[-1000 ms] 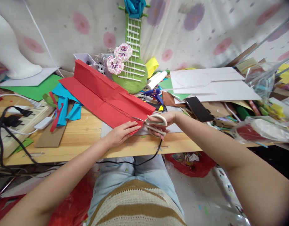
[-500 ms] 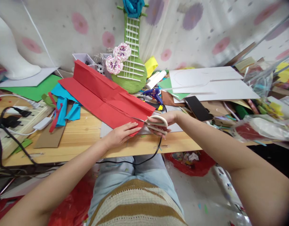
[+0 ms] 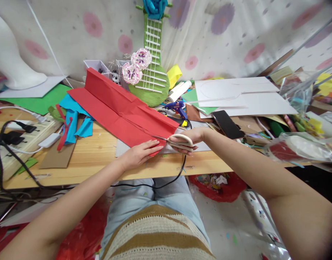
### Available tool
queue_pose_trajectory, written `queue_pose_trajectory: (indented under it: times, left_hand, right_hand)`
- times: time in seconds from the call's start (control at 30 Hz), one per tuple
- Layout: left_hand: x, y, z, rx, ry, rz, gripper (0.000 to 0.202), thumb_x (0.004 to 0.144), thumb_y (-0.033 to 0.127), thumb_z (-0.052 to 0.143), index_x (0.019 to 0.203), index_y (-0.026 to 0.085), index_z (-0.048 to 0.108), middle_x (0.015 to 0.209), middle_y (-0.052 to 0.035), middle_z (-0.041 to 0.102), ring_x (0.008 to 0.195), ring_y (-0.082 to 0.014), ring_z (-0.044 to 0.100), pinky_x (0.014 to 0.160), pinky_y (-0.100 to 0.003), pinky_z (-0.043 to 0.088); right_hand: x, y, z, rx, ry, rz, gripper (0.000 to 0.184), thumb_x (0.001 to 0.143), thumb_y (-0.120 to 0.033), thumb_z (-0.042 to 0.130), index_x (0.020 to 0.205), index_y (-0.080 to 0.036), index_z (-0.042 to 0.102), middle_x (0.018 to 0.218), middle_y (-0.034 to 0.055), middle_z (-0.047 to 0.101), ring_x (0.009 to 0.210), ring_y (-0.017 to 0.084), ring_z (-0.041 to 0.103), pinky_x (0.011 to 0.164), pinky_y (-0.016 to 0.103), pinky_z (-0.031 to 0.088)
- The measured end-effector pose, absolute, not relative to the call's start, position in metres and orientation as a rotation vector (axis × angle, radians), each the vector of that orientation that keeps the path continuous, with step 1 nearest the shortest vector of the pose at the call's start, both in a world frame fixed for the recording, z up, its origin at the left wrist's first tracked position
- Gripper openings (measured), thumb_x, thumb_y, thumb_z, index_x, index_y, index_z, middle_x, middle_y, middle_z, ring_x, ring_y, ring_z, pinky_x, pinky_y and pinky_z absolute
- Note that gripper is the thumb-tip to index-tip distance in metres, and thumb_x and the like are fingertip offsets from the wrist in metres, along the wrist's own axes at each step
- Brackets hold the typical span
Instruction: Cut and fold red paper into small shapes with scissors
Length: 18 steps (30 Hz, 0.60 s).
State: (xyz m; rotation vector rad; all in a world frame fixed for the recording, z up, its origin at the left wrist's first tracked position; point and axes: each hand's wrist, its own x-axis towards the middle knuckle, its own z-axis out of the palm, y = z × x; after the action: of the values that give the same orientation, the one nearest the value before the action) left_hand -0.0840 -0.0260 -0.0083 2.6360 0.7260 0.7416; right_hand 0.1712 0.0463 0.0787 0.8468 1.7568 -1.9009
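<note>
A large creased sheet of red paper [image 3: 112, 108] lies slantwise over the front of the table, with a raised fold along its far side. My left hand [image 3: 140, 155] grips its near edge, fingers on top and the thumb hidden. In my right hand [image 3: 189, 139] are scissors [image 3: 182, 140] with cream handles, their loops close together. The blades point left into the right end of the paper, just beyond my left fingertips. Part of a grey board [image 3: 121, 147] shows under the paper.
Behind the paper stand a green guitar-shaped piece [image 3: 149, 95] and a blue glue gun [image 3: 177, 107]. A black phone [image 3: 227, 124] and white boards [image 3: 252, 99] are to the right. Blue strips [image 3: 71, 126] and a power strip [image 3: 51, 128] lie left. A black cable [image 3: 155, 187] hangs over the front edge.
The scissor handles have come closer together in my right hand, and the blades have closed on the red paper. My left hand stays in nearly the same place on the paper.
</note>
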Motion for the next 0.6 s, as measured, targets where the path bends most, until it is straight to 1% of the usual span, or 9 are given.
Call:
queue_pose_trajectory:
  times: [0.13, 0.23, 0.37, 0.5, 0.6]
  left_hand:
    - [-0.084, -0.026, -0.006, 2.644, 0.729, 0.715, 0.044, 0.095, 0.023, 0.034, 0.138, 0.027, 0.04, 0.142, -0.0086, 0.043, 0.131, -0.018, 0.039, 0.106, -0.038, 0.038]
    - [-0.084, -0.026, -0.006, 2.64, 0.727, 0.714, 0.044, 0.095, 0.023, 0.034, 0.138, 0.027, 0.04, 0.142, -0.0082, 0.043, 0.131, -0.018, 0.039, 0.106, -0.038, 0.038]
    - [-0.084, -0.026, -0.008, 2.619, 0.725, 0.718, 0.044, 0.094, 0.023, 0.034, 0.137, 0.025, 0.042, 0.142, -0.0091, 0.043, 0.132, -0.0186, 0.038, 0.106, -0.038, 0.037]
    - [-0.085, -0.026, -0.006, 2.556, 0.733, 0.71, 0.043, 0.094, 0.024, 0.034, 0.136, 0.025, 0.044, 0.143, -0.0087, 0.042, 0.132, -0.0183, 0.038, 0.108, -0.037, 0.035]
    - [-0.087, -0.026, -0.002, 2.435, 0.764, 0.774, 0.042, 0.095, 0.027, 0.034, 0.136, 0.025, 0.044, 0.14, -0.0067, 0.046, 0.13, -0.0172, 0.041, 0.108, -0.036, 0.034]
  right_hand:
    - [0.17, 0.044, 0.081, 0.879, 1.759, -1.879, 0.064, 0.082, -0.074, 0.03, 0.081, -0.012, 0.047, 0.058, 0.0022, 0.056, 0.04, 0.008, 0.051, 0.03, 0.017, 0.027]
    - [0.171, 0.044, 0.08, 0.956, 1.765, -1.844, 0.06, 0.082, -0.073, 0.034, 0.079, -0.014, 0.045, 0.058, 0.0003, 0.054, 0.037, 0.006, 0.048, 0.029, 0.016, 0.026]
    - [0.174, 0.047, 0.073, 1.052, 1.789, -1.785, 0.056, 0.082, -0.071, 0.039, 0.076, -0.015, 0.043, 0.053, -0.004, 0.047, 0.034, 0.004, 0.042, 0.031, 0.015, 0.025]
    - [0.178, 0.051, 0.069, 1.048, 1.761, -1.817, 0.058, 0.08, -0.072, 0.04, 0.079, -0.015, 0.043, 0.056, -0.0041, 0.046, 0.04, 0.004, 0.045, 0.036, 0.014, 0.029]
    - [0.182, 0.053, 0.07, 0.866, 1.69, -1.928, 0.062, 0.078, -0.076, 0.036, 0.08, -0.015, 0.044, 0.056, -0.0033, 0.045, 0.044, 0.006, 0.048, 0.034, 0.014, 0.028]
